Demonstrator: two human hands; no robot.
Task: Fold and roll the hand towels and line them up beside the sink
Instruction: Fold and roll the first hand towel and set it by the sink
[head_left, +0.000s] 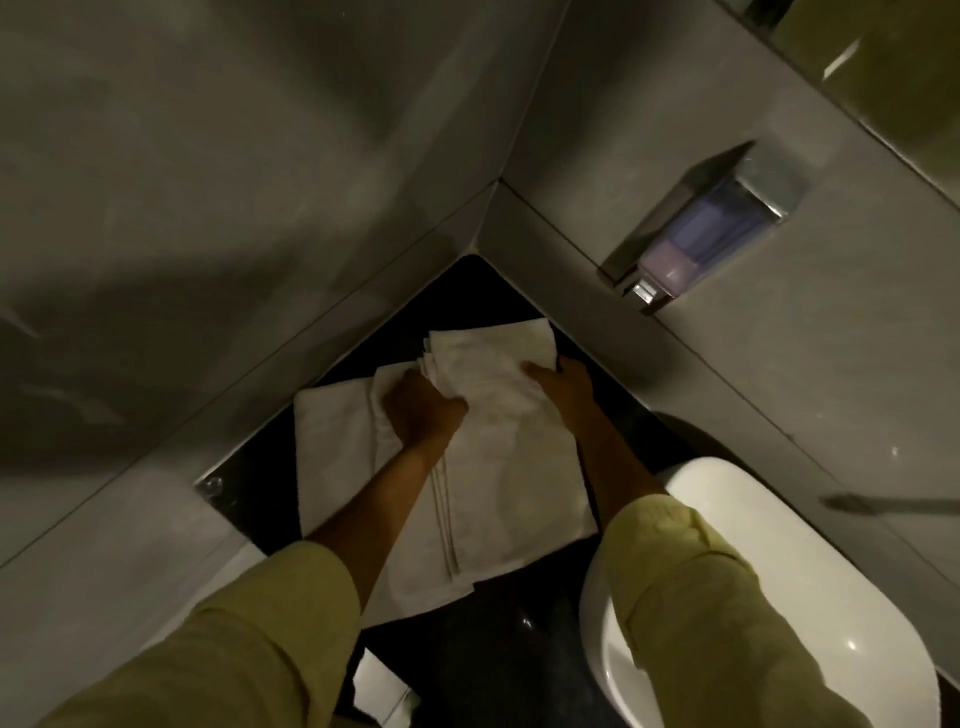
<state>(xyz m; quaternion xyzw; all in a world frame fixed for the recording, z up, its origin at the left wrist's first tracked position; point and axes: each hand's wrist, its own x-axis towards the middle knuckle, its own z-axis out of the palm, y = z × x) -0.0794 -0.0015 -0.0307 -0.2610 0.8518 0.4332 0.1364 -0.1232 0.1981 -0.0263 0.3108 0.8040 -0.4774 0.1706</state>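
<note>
between wall (208, 260) and sink (779, 545), both hands' grip (421, 410) on towels (498, 467)

No readable text, labels, brands or numbers show on anything here.

Two grey tiled walls (218, 171) meet in a corner above a dark, glossy table (498, 649) that narrows to a point there. On the right-hand wall hangs a chrome soap dispenser (701, 228) holding pale purple liquid. Further up that wall runs the edge of a mirror (883, 73). The light is dim and yellowish, with faint glints on the table.
</note>
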